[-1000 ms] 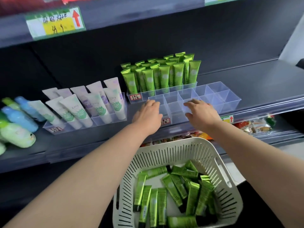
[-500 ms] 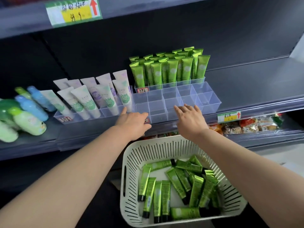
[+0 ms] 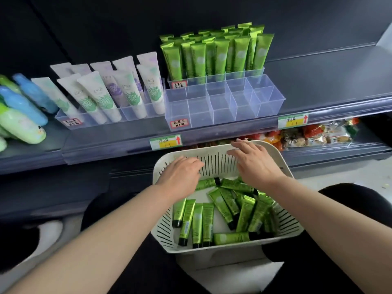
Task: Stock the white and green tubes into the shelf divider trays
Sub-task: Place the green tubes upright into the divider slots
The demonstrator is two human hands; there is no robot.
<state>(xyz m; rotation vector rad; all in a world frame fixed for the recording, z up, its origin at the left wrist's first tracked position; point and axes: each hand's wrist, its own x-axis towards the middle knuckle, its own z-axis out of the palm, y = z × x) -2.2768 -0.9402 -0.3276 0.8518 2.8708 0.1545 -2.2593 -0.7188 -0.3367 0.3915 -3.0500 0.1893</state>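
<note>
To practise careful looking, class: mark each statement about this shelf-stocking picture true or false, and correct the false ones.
1. The clear front tray holds no tubes. True.
2. The left hand grips a green tube. False: it holds nothing, with its fingers straight above the basket.
3. The loose green tubes in the basket lie flat. True.
4. The white tubes sit to the right of the upright green tubes. False: they sit to the left.
5. The right hand reaches into the clear front tray. False: it is down at the basket's far rim, holding nothing.
</note>
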